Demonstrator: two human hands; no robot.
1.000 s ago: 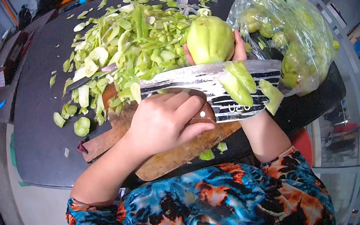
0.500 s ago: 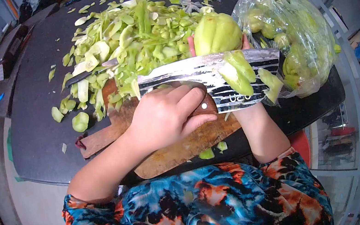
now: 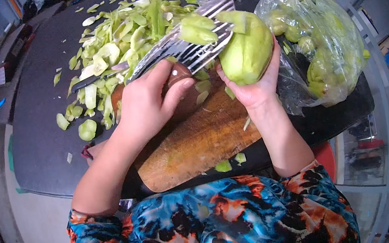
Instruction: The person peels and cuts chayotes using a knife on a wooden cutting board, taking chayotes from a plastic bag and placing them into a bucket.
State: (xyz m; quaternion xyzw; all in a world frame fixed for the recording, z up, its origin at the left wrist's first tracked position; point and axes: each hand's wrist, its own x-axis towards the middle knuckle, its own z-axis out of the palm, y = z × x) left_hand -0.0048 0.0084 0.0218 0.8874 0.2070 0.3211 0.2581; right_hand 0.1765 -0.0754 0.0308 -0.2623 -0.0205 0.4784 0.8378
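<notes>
My left hand [image 3: 150,95] is wrapped round the brown handle of a wide knife [image 3: 189,49], its striped blade slanting up to the right. Green slices cling to the blade [image 3: 197,29], and another slice [image 3: 234,19] lies between its edge and the large pale green chayote [image 3: 246,56]. My right hand [image 3: 253,85] holds this chayote from below, its fingers and palm round the lower part. Below the hands is a worn wooden board [image 3: 197,141]. Behind the knife is a heap of green slices and peelings [image 3: 126,33], partly hidden by the blade.
A clear plastic bag [image 3: 328,41] of green chayotes stands at the right of the dark table [image 3: 42,144]. A second knife with a dark handle [image 3: 85,82] lies at the heap's left edge. Loose scraps [image 3: 87,130] are scattered on the table. A red stool [image 3: 326,159] shows below.
The knife has swung from level to a slant, moving up and left against the chayote. My right hand and the chayote have come lower, out from behind the blade, uncovering more of the board.
</notes>
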